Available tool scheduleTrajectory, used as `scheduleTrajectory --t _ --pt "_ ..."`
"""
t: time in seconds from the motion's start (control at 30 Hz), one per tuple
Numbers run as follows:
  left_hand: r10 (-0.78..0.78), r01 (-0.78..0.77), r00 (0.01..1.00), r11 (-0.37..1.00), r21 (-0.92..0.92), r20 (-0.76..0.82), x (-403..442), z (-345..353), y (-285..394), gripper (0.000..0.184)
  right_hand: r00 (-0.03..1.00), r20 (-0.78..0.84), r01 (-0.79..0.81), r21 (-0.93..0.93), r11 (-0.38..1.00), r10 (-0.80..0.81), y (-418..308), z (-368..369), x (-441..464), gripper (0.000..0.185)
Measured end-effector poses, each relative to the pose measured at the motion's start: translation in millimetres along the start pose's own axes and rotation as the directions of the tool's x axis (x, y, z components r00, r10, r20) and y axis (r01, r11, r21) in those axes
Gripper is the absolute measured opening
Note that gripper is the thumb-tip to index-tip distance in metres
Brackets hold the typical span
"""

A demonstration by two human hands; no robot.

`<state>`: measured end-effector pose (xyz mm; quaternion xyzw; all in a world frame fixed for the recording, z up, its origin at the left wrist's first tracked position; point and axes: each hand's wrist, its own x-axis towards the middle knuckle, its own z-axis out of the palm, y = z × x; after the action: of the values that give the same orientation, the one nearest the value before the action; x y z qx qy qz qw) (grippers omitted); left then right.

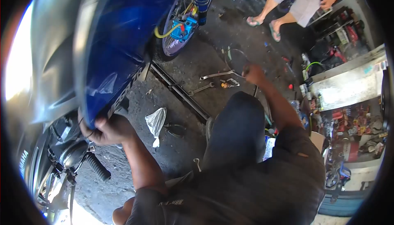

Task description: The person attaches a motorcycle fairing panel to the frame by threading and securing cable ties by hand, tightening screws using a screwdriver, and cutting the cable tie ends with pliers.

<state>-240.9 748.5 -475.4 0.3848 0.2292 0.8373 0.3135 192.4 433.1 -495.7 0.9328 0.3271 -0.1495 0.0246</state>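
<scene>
While the L hand [108, 130] pinches the smooth, curved blue panel [119, 40] at its lower edge, the R hand [253, 75] is at one end of a shiny metal wrench [217, 75], can't tell if gripping; gritty dark floor [195, 66] gives room btwn. wrench & spoked wheel [169, 47], w/ crumpled plastic bag [156, 121] nearby.

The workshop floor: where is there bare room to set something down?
Bare patches: between the wheel and the long wrench, and between the left forearm and the black handlebar grip. It is crowded near the right hand, among small parts, and on the cluttered shelves.
</scene>
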Motion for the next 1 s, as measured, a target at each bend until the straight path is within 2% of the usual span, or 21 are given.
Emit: scheduleTrajectory --t 0.07,0.1,0.17,0.23,0.27,0.3,0.33,0.37,0.4,0.43,0.47,0.5,0.53,0.57,0.63,0.7,0.73,0.8,0.83,0.93,1.0 --pt "0.173 -0.16 0.982 0.977 0.143 -0.081 -10 1 6 0.043 0.994 -0.103 0.029 0.034 0.999 -0.026 26 99 15 0.056" --pt "0.239 -0.233 0.971 0.958 0.164 -0.016 -15 0 13 0.039 0.996 -0.088 0.033 0.066 0.997 -0.028 24 128 16 0.056" --pt "0.313 -0.308 0.95 0.937 0.165 -0.004 -25 -23 29 0.032 0.971 -0.199 0.155 0.098 0.983 -0.133 12 173 22 0.063" --pt "0.323 -0.316 0.946 0.935 0.161 -0.02 -33 -30 39 0.03 0.973 -0.209 0.12 0.094 0.988 -0.099 20 209 40 0.061" --pt "0.241 -0.252 0.949 0.967 0.032 0.204 -43 -13 52 0.022 0.969 -0.236 0.091 0.058 0.994 -0.075 21 223 46 0.06" --pt "0.172 -0.154 0.891 0.985 -0.077 0.421 -55 3 61 0.015 0.973 -0.217 0.096 0.088 0.992 -0.075 22 226 49 0.06" --pt "0.178 -0.166 0.878 0.984 -0.066 0.445 -69 10 60 0.015 0.978 -0.2 0.078 0.142 0.987 -0.049 21 211 49 0.053" --pt "-0.117 -0.031 0.8 0.971 0.236 0.588 -88 15 49 0.019 0.981 -0.19 0.063 0.19 0.98 -0.026 15 193 50 0.047" --pt "-0.419 0.044 0.672 0.846 0.532 0.61 -110 21 34 0.023 0.981 -0.191 0.074 0.211 0.975 -0.033 2 176 49 0.047" --pt "-0.69 0.058 0.515 0.62 0.782 0.509 -131 29 22 0.027 0.982 -0.187 0.102 0.5 0.86 -0.008 -14 158 45 0.04" --pt "-0.801 0.295 0.226 0.598 0.745 0.554 -154 44 14 0.029 0.986 -0.165 0.113 0.739 0.664 0.016 -30 146 35 0.033" --pt "-0.852 0.138 0.084 0.523 0.841 0.516 -177 40 6 0.036 0.988 -0.151 0.106 0.748 0.655 0.012 -48 137 22 0.033" --pt "-0.895 0.067 -0.038 0.441 0.895 0.444 -200 32 1 0.044 0.989 0.076 -0.021 0.916 0.401 -0.124 -69 127 10 0.029" --pt "-0.853 0.012 -0.051 0.519 0.855 0.519 -227 15 -7 0.045 0.919 0.24 -0.206 0.969 0.139 -0.312 -86 121 2 0.026" --pt "-0.806 -0.042 -0.067 0.591 0.806 0.588 -256 2 -11 0.046 0.891 0.246 -0.197 0.967 0.162 -0.382 -109 119 -13 0.025" --pt "-0.863 -0.153 -0.22 0.49 0.858 0.454 -267 0 -7 0.048 0.839 0.277 -0.238 0.961 0.142 -0.468 -113 120 -20 0.024" --pt "-0.867 -0.154 -0.216 0.484 0.861 0.449 -270 0 -4 0.048 0.835 0.28 -0.241 0.96 0.143 -0.473 -112 123 -19 0.024" --pt "-0.873 -0.012 -0.179 0.463 0.887 0.453 -266 4 3 0.047 0.824 0.305 -0.261 0.952 0.158 -0.477 -110 132 -16 0.027" --pt "-0.853 0.101 -0.113 0.501 0.86 0.51 -264 6 7 0.048 0.823 0.302 -0.26 0.953 0.153 -0.482 -112 135 -15 0.027" --pt "-0.873 0.14 -0.139 0.45 0.882 0.467 -267 -6 -1 0.05 0.821 0.341 -0.305 0.94 0.154 -0.457 -116 141 -17 0.023" --pt "-0.885 0.115 -0.148 0.427 0.897 0.441 -271 -7 -7 0.051 0.888 0.28 -0.227 0.957 0.181 -0.364 -119 142 -16 0.025"
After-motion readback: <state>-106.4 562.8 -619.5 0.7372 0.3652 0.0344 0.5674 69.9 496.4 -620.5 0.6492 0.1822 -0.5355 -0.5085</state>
